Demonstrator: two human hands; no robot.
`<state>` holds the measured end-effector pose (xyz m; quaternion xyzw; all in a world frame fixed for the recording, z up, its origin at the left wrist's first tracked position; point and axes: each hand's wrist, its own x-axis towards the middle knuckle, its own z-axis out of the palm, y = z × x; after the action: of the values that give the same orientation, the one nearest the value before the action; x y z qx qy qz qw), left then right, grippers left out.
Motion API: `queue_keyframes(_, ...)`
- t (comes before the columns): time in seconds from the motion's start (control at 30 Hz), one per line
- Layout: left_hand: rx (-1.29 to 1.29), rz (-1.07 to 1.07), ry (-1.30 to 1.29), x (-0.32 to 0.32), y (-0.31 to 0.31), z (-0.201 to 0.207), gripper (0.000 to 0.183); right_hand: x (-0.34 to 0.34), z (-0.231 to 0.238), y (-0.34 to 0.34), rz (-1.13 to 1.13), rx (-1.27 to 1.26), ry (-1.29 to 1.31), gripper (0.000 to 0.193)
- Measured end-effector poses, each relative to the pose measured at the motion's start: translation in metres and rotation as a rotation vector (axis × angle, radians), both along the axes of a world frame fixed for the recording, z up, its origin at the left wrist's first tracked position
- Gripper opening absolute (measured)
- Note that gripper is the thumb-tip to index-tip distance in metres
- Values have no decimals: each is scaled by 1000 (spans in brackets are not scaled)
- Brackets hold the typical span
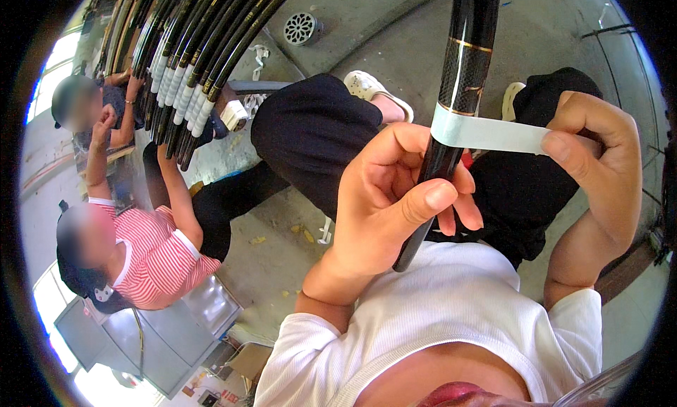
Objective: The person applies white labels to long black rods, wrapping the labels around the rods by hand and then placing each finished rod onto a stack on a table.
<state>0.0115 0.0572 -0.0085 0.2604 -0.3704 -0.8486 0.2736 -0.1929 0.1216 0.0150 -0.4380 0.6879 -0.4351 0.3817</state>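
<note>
My left hand (pixel 395 209) is closed round the lower part of a glossy black fishing rod (pixel 465 61), its thumb lying across the front. The rod leans slightly, with thin gold rings and a woven pattern above the hand. A strip of pale white tape (pixel 493 133) passes round the rod just above my left fingers and stretches out flat to the right. Its far end is pinched between the thumb and bent fingers of my right hand (pixel 599 153).
Several black rods with white-wrapped sections (pixel 183 89) lean in a row at the upper left. Beside them sits a person in a red-striped shirt (pixel 159 259), with another person in a dark cap (pixel 74 100) behind. A round perforated disc (pixel 300 29) lies on the concrete floor (pixel 381 40).
</note>
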Motion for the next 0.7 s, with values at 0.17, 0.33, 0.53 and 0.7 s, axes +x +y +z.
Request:
queue_keyframes(0.17, -7, -31, 27, 2, 4, 2, 37, 0, 1, -1, 21, -18, 33, 39)
queue_keyframes(0.33, -38, 28, 37, 3, 6, -4, 39, 9, 5, 2, -25, -13, 31, 39)
queue_keyframes(0.53, 92, -10, 84, 5, 1, -5, 40, 10, 8, 1, -31, -18, 36, 37)
queue_keyframes(0.7, 85, 33, 48, 4, 4, -3, 31, 20, 1, -4, -62, -60, -52, 33)
